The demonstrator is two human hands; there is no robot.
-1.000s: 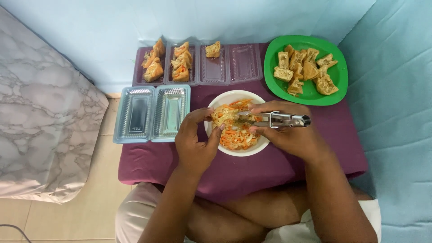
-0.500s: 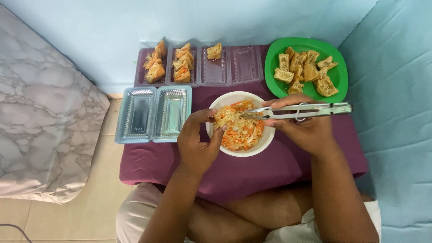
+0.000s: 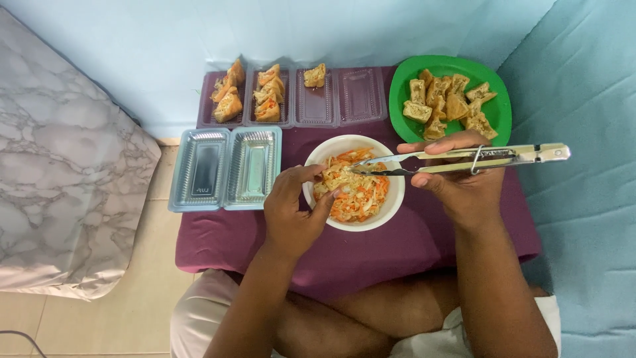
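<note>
Purple cloth [image 3: 424, 245]: covers a low table across the person's crossed legs and carries everything below. Green plate [image 3: 401, 89]: round, at the far right corner, heaped with fried tofu pieces [image 3: 450, 103]. Clear plastic containers: one hinged box [image 3: 225, 168] lies open and unfilled at the left edge, overhanging the cloth; a row of further trays [image 3: 361, 96] stands along the far edge, the two at the left holding stuffed tofu [image 3: 248, 93], the third a single piece [image 3: 315, 75]. White bowl [image 3: 317, 156]: centre of the cloth, just in front of the tray row, filled with shredded carrot and cabbage mix [image 3: 361, 195]. Metal tongs [image 3: 464, 157]: lying level, handle end pointing right past the plate, tips drawn together over the bowl. Right hand [image 3: 464, 182]: fingers and thumb closed around the middle of the tongs. Left hand [image 3: 295, 209]: at the bowl's near-left rim, fingers pinched on a piece of tofu [image 3: 336, 174] held above the vegetable mix, just beside the tong tips.
</note>
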